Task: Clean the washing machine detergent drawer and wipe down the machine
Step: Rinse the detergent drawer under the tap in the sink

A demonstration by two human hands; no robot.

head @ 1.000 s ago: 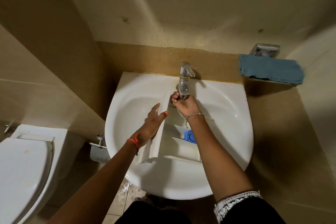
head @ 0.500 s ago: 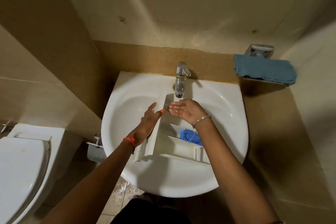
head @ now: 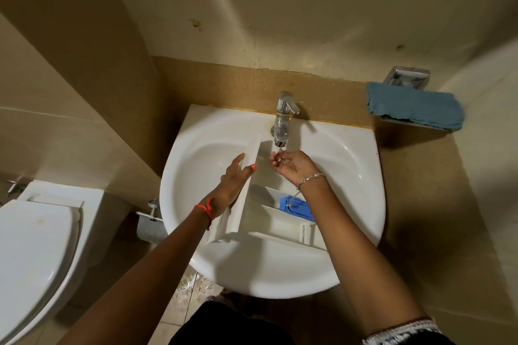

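A white detergent drawer [head: 269,221] with a blue insert [head: 297,208] lies in the white sink [head: 350,176], its long front panel standing up on the left. My left hand [head: 234,180] rests flat against that panel with straight fingers. My right hand [head: 291,166] is cupped palm-up just under the chrome tap [head: 283,120], where a thin stream of water falls onto its fingers. It holds nothing.
A blue cloth [head: 414,109] lies over a metal wall holder at the right. A white toilet [head: 36,255] stands at the left. The floor tiles [head: 193,288] under the sink are wet. Beige walls close in on both sides.
My right hand has let go of the tap spout and turned palm-up beneath it, and water now runs. The left hand stays on the drawer's panel.
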